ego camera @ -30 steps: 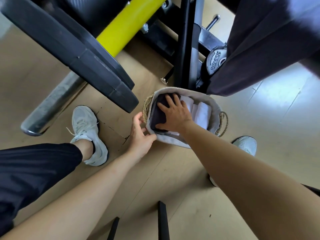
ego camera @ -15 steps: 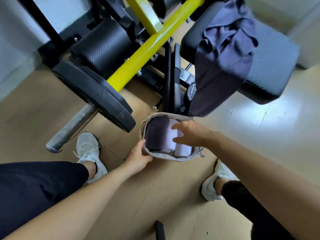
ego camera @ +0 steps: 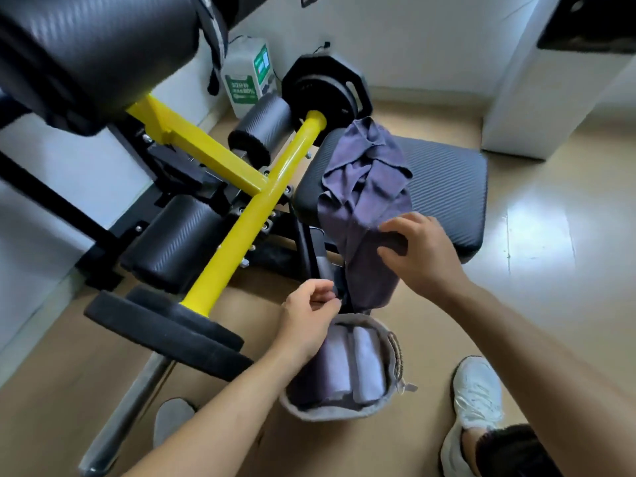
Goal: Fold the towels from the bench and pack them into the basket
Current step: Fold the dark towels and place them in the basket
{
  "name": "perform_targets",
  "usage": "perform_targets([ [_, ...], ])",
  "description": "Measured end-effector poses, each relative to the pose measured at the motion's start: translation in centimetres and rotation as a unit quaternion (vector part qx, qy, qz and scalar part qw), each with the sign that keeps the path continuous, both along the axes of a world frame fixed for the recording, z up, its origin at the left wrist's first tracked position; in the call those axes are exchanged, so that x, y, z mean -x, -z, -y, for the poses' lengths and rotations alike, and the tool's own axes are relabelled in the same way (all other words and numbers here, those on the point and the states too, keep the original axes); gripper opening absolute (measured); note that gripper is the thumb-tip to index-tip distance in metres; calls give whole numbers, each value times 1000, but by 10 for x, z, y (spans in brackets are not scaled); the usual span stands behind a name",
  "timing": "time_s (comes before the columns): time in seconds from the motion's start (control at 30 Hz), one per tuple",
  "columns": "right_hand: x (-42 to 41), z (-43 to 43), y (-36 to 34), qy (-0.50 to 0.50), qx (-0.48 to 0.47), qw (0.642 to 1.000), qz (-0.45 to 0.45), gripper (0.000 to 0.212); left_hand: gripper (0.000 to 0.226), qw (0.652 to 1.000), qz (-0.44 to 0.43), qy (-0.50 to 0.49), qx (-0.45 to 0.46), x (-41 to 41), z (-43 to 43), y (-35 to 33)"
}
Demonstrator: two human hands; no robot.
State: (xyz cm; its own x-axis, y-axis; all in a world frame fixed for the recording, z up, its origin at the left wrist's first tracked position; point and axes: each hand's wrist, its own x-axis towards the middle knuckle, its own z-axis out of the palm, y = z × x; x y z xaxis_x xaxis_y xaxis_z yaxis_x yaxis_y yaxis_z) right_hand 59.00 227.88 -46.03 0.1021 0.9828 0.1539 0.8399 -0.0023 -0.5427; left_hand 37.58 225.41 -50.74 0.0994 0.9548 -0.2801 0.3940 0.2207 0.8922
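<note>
A crumpled purple towel (ego camera: 364, 187) lies on the black bench pad (ego camera: 447, 187) and hangs over its front edge. My right hand (ego camera: 420, 253) grips the hanging part at its right side, thumb and fingers curled round a fold. Lower down, my left hand (ego camera: 309, 315) is curled beside the towel's lower left edge; whether it pinches the cloth is unclear. Below both hands the grey basket (ego camera: 344, 413) stands on the floor. It holds a folded dark purple towel (ego camera: 320, 376) and pale rolled towels (ego camera: 368, 366) side by side.
A yellow machine frame (ego camera: 241, 218) with black roller pads crosses the left. Black weight plates (ego camera: 165, 332) on a steel bar (ego camera: 120, 418) sit left of the basket. A white jug (ego camera: 247, 74) and white cabinet (ego camera: 537, 98) stand behind. My shoes (ego camera: 478, 390) flank the basket.
Both hands left the basket and rose to the bench. The right hand took hold of the hanging purple towel. The view tilted up, showing the whole bench.
</note>
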Motion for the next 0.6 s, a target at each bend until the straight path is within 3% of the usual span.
perform_targets([
  [0.1, -18, -12, 5, -4, 2, 999, 52, 53, 43, 998, 30, -48, 7, -32, -36, -3],
  [0.17, -25, -15, 5, -7, 18, 996, 88, 57, 68, 998, 38, -56, 17, -48, -55, 0],
  [0.23, -31, -17, 6, -13, 21, 994, 105, 56, 75, 997, 56, -35, 30, -60, -65, 5],
  [0.3, -36, -17, 7, -19, 15, 994, 110, 55, 68, 994, 95, -23, 49, -66, -70, 11],
  [0.43, -40, -18, 10, -20, 2, 996, 91, 54, 17, 997, 66, -24, 16, -62, -65, 18],
  [0.6, -42, -22, 10, 7, -10, 999, 33, 48, 5, 985, 134, -74, -77, -45, -47, -14],
])
